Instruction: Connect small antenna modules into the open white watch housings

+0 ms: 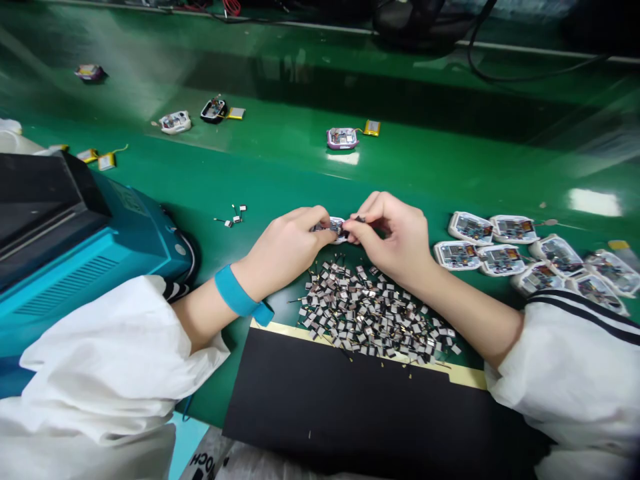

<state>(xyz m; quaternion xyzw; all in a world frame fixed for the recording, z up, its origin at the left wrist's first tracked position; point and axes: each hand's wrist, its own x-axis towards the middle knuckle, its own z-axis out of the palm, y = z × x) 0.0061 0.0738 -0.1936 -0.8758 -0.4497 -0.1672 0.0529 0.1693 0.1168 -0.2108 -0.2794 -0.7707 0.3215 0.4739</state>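
Observation:
My left hand (pixel 295 243), with a teal band round its wrist, grips a small white-rimmed device housing (pixel 338 225) with a circuit board inside. Its fingers cover the housing's left part. At the housing's right side, my right hand (pixel 393 230) pinches a tiny dark part (pixel 359 219), too small to name and partly hidden by the fingertips. Just below both hands spreads a heap of small silvery square parts with short black leads (pixel 370 310).
Several open white housings with circuit boards (pixel 507 253) lie at the right. A teal machine (pixel 95 233) stands at the left. Farther back are a purple housing (pixel 343 138) with a yellow battery (pixel 372 128) and a black housing (pixel 213 110). A black sheet (pixel 350 400) covers the near edge.

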